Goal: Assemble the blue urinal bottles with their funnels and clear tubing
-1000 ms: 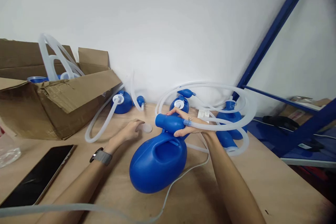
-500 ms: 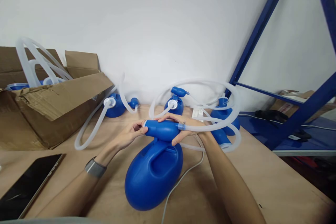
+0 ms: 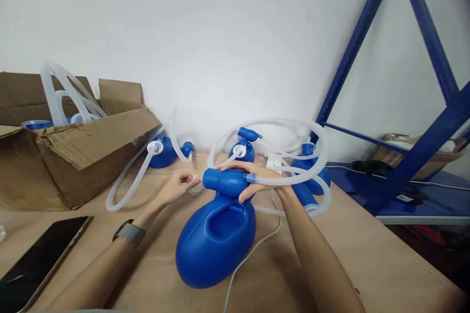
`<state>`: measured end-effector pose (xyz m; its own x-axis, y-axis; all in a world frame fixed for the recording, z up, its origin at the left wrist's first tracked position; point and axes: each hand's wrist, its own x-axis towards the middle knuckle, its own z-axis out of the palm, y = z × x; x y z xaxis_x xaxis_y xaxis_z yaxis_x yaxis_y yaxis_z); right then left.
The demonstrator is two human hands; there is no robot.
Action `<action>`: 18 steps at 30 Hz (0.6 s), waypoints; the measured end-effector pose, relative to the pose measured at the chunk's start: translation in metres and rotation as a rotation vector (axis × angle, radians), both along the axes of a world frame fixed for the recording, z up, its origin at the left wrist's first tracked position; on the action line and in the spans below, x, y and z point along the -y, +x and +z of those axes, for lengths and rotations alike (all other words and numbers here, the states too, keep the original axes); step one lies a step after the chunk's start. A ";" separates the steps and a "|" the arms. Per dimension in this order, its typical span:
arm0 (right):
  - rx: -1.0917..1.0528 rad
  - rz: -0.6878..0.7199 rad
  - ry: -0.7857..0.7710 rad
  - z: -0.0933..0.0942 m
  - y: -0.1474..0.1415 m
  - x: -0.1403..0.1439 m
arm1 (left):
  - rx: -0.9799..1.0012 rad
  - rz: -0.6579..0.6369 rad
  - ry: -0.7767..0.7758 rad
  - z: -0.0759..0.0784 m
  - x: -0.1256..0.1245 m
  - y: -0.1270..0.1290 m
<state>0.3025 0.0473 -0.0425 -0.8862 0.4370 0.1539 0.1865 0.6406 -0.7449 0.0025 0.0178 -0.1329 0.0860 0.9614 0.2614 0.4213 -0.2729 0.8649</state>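
Observation:
A large blue urinal bottle (image 3: 216,244) lies on the table in front of me, its short wide neck (image 3: 224,182) raised at the far end. My right hand (image 3: 249,176) is wrapped round that neck from behind and right, with the thumb on the near side. A clear hose (image 3: 282,181) leaves the neck's right end through a clamped fitting (image 3: 253,177). Left of the neck, apart from it, my left hand (image 3: 180,187) pinches a small translucent round cap (image 3: 196,188) between thumb and fingers. The neck's left mouth faces that cap.
An open cardboard box (image 3: 88,166) with hoses and blue bottles stands at left, a phone (image 3: 42,259) in front. Similar bottles (image 3: 161,152) (image 3: 242,150) (image 3: 312,171) lie behind. A white cable (image 3: 253,252) crosses the table; a blue shelf frame (image 3: 411,166) stands at right.
My left hand has drawn the cap off the neck's left mouth and moved slightly left with it. My right hand still holds the neck.

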 end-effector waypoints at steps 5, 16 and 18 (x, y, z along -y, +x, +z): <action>0.028 -0.116 0.239 0.008 -0.010 0.015 | -0.545 0.192 0.182 -0.022 -0.003 -0.002; -0.091 -0.125 0.383 -0.010 -0.030 0.016 | 0.353 -0.063 0.178 0.019 0.004 0.012; -0.121 -0.068 0.254 -0.015 -0.031 0.009 | 0.339 -0.239 0.203 0.045 0.004 0.014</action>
